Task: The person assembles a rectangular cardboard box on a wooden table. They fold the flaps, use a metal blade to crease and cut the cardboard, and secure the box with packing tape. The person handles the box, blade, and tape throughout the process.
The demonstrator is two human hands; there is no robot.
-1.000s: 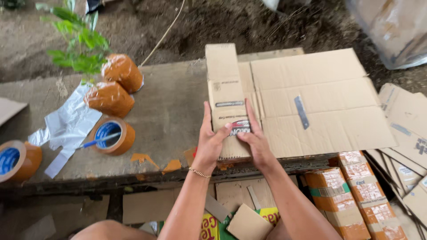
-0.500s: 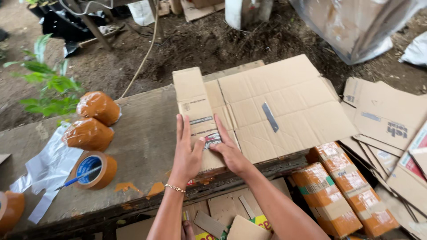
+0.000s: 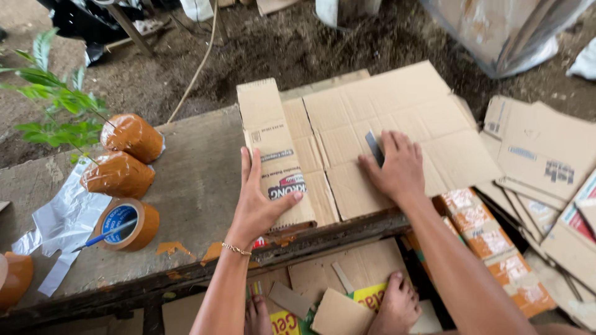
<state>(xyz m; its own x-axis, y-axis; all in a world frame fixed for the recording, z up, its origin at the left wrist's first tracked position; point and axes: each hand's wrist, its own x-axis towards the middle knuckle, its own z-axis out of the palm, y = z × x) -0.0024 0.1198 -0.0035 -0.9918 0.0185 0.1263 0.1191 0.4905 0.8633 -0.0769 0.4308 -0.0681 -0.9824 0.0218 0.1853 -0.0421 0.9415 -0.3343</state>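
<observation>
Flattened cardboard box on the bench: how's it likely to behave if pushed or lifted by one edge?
The flattened cardboard box looks thin and creased, so it would probably bend at its fold lines. It likely slides easily over the wooden bench, being flat. The left hand and right hand both press it down, which hints it springs up.

- The flattened cardboard box point(image 3: 397, 118) is plain light brown, crossed by fold creases, with a short grey strip of tape point(image 3: 374, 147) on it.
- The narrow folded cardboard panel point(image 3: 273, 149) is the same tan, with small dark print and a red-and-black logo patch.
- The tape rolls point(image 3: 131, 138) are glossy orange-brown; the roll lying flat point(image 3: 127, 224) has a blue and white inner core.
- The pen point(image 3: 99, 237) across it is blue.
- The plastic sheet point(image 3: 62, 217) is white-grey.
- The workbench point(image 3: 192, 180) is weathered grey-brown with orange tape scraps.
- The plant point(image 3: 56, 102) is bright green.
- The wrapped bundles point(image 3: 490, 248) are orange, white and green.
- The bracelet point(image 3: 236, 249) is gold.
</observation>
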